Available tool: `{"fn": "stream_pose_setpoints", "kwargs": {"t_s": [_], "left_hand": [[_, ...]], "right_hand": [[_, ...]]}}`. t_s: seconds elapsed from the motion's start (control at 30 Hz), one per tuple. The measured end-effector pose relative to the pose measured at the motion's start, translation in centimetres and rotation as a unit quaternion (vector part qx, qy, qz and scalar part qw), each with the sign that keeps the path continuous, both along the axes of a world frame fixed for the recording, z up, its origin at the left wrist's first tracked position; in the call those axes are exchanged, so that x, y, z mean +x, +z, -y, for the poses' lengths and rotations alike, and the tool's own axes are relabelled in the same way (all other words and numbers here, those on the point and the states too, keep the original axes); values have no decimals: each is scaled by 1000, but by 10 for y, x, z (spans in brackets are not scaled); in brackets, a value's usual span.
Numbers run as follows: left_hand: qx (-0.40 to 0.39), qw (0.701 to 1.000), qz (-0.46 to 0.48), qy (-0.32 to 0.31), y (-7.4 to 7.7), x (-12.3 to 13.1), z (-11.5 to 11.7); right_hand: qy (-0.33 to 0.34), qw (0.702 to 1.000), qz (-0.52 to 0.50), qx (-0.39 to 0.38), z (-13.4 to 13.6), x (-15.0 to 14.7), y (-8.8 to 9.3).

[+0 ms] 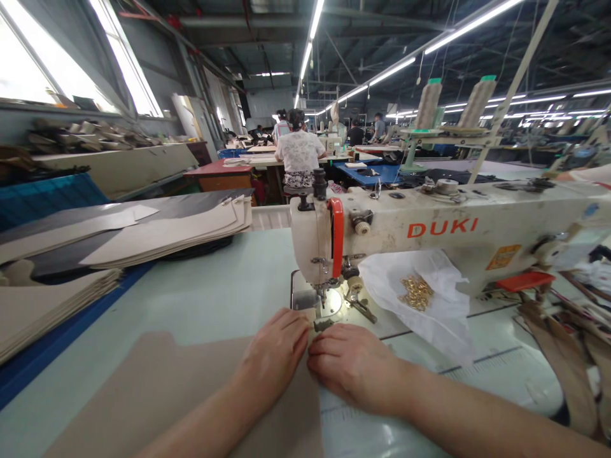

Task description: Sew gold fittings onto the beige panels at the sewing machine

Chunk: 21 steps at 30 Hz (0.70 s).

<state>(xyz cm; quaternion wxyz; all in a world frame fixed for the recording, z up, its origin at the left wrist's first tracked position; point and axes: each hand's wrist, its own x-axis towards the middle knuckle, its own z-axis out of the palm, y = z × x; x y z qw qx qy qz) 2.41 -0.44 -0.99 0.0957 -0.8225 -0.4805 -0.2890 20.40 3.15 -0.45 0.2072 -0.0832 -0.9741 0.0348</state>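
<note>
Panel of flat beige material (181, 375) lies on the pale green tabletop (205, 286), its far right corner reaching up to the needle area of a white sewing machine (382, 238) marked DUKI in orange letters. Left hand (277, 346): palm down on the panel near that corner, fingers bent and drawn close together, fingertips at the panel's upper end. Right hand (351, 366): just beside the left, fingers curled inward and close together, fingertips at the panel's right edge. Both hands are nearly closed; cannot tell whether either pinches the material or only presses it, as the thumbs and undersides are hidden. Small dark grey piece (323, 324) sits between the fingertips and the needle, identity unclear. Orange-red guard strip (337, 235) runs down the machine head. Right of the needle, a crumpled white sheet (442, 324) bears a heap of small gold-coloured metal pieces (417, 292). Brown strap-like lengths (570, 362) hang at far right. Left side: stacked beige panels (176, 235) lie well apart from the hands. Beyond the machine stand two grey-beige thread cones (453, 105); farther back, a person in a white patterned top (300, 152) sits facing away.
</note>
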Motion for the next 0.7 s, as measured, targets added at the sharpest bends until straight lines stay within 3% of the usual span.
{"fn": "stream_pose_setpoints", "kwargs": {"t_s": [0.47,0.7], "left_hand": [[0,1000,-23,-1,2,0,1],[-14,1000,-9,2,2,-1,1]], "right_hand": [[1,1000,-4,-11,0,-1,2],[-56,998,-26,-5,-3,-3,5]]}}
